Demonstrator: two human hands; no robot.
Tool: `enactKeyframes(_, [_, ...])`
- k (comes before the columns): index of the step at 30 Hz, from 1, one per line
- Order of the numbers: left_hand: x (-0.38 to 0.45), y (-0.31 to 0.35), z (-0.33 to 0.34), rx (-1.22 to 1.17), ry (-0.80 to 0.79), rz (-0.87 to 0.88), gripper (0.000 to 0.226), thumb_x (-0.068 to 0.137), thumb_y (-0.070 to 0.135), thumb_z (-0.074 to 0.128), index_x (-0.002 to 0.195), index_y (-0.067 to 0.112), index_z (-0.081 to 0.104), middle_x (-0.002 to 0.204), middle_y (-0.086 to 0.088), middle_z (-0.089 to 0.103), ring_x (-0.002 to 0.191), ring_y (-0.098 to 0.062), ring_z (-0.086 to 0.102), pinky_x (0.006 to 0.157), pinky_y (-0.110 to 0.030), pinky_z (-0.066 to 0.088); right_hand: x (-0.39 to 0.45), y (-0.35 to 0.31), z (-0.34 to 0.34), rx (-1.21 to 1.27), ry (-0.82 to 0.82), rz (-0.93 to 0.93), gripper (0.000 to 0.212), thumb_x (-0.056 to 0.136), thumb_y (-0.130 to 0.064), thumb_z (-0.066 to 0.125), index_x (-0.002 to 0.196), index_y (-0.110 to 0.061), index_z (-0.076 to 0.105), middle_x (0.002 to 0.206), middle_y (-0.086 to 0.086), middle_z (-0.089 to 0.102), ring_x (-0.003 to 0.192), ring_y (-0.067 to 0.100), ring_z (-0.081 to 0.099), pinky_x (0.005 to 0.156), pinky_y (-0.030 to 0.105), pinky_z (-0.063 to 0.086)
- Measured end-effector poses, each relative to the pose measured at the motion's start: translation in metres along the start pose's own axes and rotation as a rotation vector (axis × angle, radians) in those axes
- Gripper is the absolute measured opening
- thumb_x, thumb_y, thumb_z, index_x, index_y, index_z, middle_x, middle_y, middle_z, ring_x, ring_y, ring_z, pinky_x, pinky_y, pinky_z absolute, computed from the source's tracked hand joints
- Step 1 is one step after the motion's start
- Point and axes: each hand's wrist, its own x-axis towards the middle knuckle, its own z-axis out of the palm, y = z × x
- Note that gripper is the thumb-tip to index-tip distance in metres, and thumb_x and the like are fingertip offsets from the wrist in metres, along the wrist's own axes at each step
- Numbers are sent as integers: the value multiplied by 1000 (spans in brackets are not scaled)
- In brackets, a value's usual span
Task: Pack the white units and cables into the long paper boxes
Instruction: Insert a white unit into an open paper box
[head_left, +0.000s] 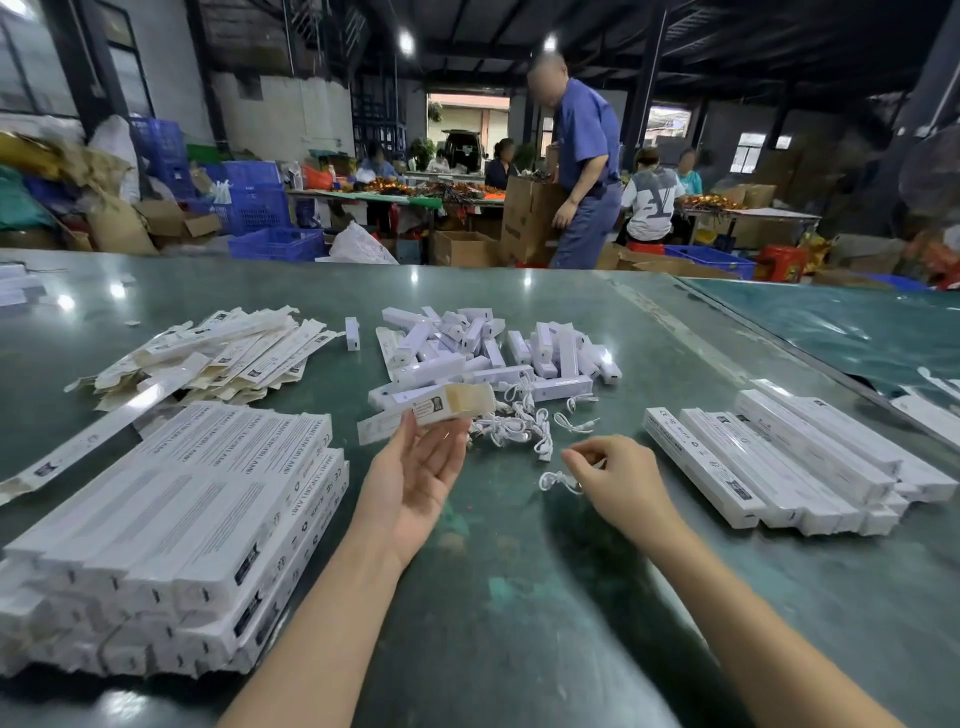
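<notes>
My left hand (415, 480) is palm up and holds one long paper box (447, 408) at its near end between thumb and fingertips; the box's open end shows a brown inside. My right hand (621, 483) pinches a small coiled white cable (553, 480) just above the table. Behind both hands lies a heap of white units (467, 348), with a tangle of white cables (519, 423) in front of it.
Flat unfolded boxes (208, 353) lie at the back left. Stacks of closed long boxes sit at the near left (182, 519) and at the right (779, 462). The green table (519, 597) meets a second table (831, 322) on the right. People work beyond the far edge.
</notes>
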Motion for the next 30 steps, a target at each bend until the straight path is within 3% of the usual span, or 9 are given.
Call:
enactKeyframes(4, [4, 1, -2, 23, 21, 9, 25, 96, 27, 53, 101, 5, 64, 99, -19, 72, 75, -22, 75, 64, -27, 61, 30, -17, 11, -114, -72, 115, 27, 88, -32, 63, 75, -10, 69, 74, 4, 64, 81, 26, 61, 64, 28, 44])
enactKeyframes(7, [6, 3, -3, 17, 27, 17, 22, 96, 28, 53, 95, 9, 63, 90, -15, 74, 72, -21, 74, 63, -27, 60, 46, -23, 23, -198, -133, 226, 40, 84, -37, 66, 61, -14, 42, 80, 8, 56, 79, 26, 52, 65, 28, 38])
enactKeyframes(9, [6, 5, -4, 7, 14, 9, 21, 92, 29, 55, 93, 8, 61, 85, -13, 74, 72, -21, 74, 62, -26, 60, 53, -25, 27, -149, -146, 258, 41, 83, -31, 67, 61, -15, 36, 80, 10, 54, 79, 26, 50, 63, 28, 37])
enactKeyframes(12, [5, 5, -5, -10, -18, -18, 20, 86, 28, 60, 88, 7, 61, 84, -12, 73, 75, -22, 74, 64, -27, 59, 62, -30, 25, -152, -196, 242, 32, 79, -13, 68, 62, -11, 41, 65, 6, 44, 74, 25, 46, 50, 27, 32])
enactKeyframes(16, [2, 8, -7, -61, -57, -61, 25, 98, 27, 54, 93, 5, 63, 90, -12, 71, 80, -23, 73, 67, -31, 58, 68, -38, 15, -203, -306, 227, 30, 80, -5, 64, 65, -10, 39, 68, 5, 42, 59, 17, 40, 39, 21, 27])
enactKeyframes(20, [2, 10, -6, -133, -30, -91, 24, 97, 26, 56, 97, 3, 63, 90, -11, 70, 77, -22, 70, 68, -31, 54, 65, -31, 5, -85, -416, 199, 33, 78, 0, 66, 57, -10, 42, 56, 5, 41, 50, 17, 36, 49, 24, 34])
enactKeyframes(23, [2, 9, -6, -117, -37, -88, 25, 98, 27, 55, 95, 3, 63, 87, -11, 70, 83, -21, 66, 75, -31, 48, 59, -25, -1, 67, -421, 185, 26, 79, -3, 73, 62, -10, 54, 58, 7, 51, 51, 17, 44, 53, 26, 40])
enactKeyframes(30, [5, 10, -10, -106, -28, -82, 25, 97, 29, 56, 97, 4, 61, 80, -9, 69, 73, -19, 69, 68, -29, 52, 47, -22, -18, 314, -285, 133, 23, 82, -15, 75, 72, -9, 55, 62, 5, 61, 52, 14, 56, 50, 23, 43])
